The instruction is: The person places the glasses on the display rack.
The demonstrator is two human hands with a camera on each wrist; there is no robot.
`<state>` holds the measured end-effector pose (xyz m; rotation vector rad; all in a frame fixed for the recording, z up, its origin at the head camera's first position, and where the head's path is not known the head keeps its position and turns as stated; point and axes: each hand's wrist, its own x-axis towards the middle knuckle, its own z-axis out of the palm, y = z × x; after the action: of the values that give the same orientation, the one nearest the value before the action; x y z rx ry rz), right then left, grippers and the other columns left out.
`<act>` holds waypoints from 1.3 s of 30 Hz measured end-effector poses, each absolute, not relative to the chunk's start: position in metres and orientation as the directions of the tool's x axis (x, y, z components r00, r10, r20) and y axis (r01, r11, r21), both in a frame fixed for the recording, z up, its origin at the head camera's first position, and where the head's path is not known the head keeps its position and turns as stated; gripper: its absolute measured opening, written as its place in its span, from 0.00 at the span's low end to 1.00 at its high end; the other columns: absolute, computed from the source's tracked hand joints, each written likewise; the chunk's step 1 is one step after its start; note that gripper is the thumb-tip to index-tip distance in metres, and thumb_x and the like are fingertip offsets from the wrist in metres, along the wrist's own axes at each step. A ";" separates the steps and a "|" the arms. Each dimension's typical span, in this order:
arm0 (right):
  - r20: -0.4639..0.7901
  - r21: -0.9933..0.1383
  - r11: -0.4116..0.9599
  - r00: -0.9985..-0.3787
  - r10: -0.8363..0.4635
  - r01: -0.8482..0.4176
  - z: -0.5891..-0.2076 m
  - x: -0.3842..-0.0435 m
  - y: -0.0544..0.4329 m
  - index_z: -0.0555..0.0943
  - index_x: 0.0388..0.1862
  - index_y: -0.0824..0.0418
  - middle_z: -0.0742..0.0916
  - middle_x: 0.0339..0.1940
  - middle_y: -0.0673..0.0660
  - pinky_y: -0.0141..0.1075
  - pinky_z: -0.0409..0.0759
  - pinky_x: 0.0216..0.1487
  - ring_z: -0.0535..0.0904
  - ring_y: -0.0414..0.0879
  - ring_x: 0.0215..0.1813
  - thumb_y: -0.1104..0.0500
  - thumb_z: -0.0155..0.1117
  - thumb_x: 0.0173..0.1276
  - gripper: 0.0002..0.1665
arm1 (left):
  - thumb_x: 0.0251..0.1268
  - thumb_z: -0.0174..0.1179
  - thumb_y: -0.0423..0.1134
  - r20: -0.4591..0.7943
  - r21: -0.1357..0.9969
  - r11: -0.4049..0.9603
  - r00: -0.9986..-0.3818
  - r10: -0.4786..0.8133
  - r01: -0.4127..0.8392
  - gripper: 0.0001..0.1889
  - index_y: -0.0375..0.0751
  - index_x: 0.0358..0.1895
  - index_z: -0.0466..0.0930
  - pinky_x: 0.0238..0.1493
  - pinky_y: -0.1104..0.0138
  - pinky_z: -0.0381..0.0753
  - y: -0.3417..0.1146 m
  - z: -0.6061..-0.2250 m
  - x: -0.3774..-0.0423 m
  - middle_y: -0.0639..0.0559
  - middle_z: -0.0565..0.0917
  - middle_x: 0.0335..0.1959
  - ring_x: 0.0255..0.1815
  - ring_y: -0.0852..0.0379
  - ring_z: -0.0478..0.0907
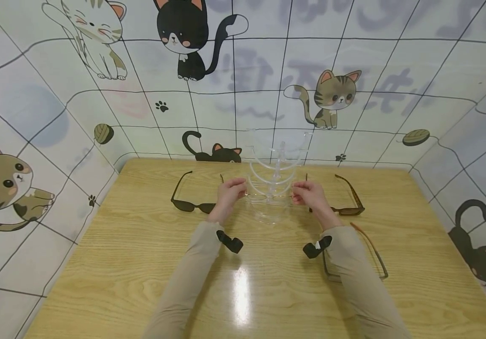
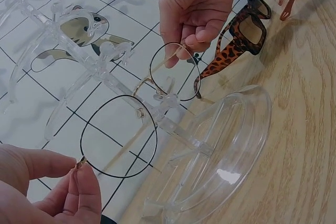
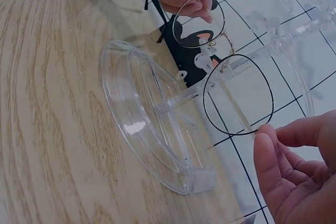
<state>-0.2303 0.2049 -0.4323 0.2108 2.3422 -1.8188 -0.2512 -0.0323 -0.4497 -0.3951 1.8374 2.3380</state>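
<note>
A pair of thin round-rimmed eyeglasses (image 2: pixel 140 85) is held level between two hands, in front of the lower part of a clear plastic eyewear stand (image 1: pixel 266 217). My left hand (image 1: pixel 231 194) pinches one end of the frame near the hinge, thumb against fingertips. At the opposite end, my right hand (image 3: pixel 294 163) grips the other hinge the same way. In both wrist views the bridge is close to a clear peg on the stand's post; whether it touches is not certain. The upper curved arms of the stand carry nothing.
Dark sunglasses (image 1: pixel 185 205) lie left of the stand. On the right are tortoiseshell sunglasses (image 2: pixel 247 34), with brown-templed glasses (image 1: pixel 371 245) nearer, partly under the right forearm. A cat-patterned wall covering (image 1: pixel 259 108) rises behind the wooden table (image 1: pixel 141 263).
</note>
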 end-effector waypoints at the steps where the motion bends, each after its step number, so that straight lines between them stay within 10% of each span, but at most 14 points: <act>1: -0.220 -0.946 0.244 -0.976 0.008 0.215 -0.432 -0.230 0.205 0.71 0.58 0.76 0.83 0.35 0.64 0.37 0.83 0.37 0.82 0.42 0.28 0.63 0.54 0.71 0.21 | 0.60 0.58 0.25 -0.292 0.932 -0.241 -0.955 -0.054 -0.271 0.14 0.25 0.50 0.78 0.31 0.75 0.78 -0.032 -0.451 -0.251 0.38 0.81 0.42 0.26 0.61 0.77; 39: -0.239 -0.936 0.245 -0.967 0.086 0.253 -0.444 -0.226 0.205 0.71 0.58 0.73 0.82 0.42 0.69 0.37 0.83 0.38 0.82 0.41 0.29 0.60 0.52 0.73 0.21 | 0.60 0.56 0.26 -0.277 0.956 -0.139 -0.952 -0.131 -0.259 0.13 0.28 0.49 0.77 0.43 0.67 0.78 -0.025 -0.458 -0.246 0.43 0.79 0.43 0.35 0.58 0.75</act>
<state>-0.2261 0.2052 -0.4437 0.3251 2.3661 -1.8204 -0.2455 -0.0255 -0.4578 -0.4551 2.0015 2.2624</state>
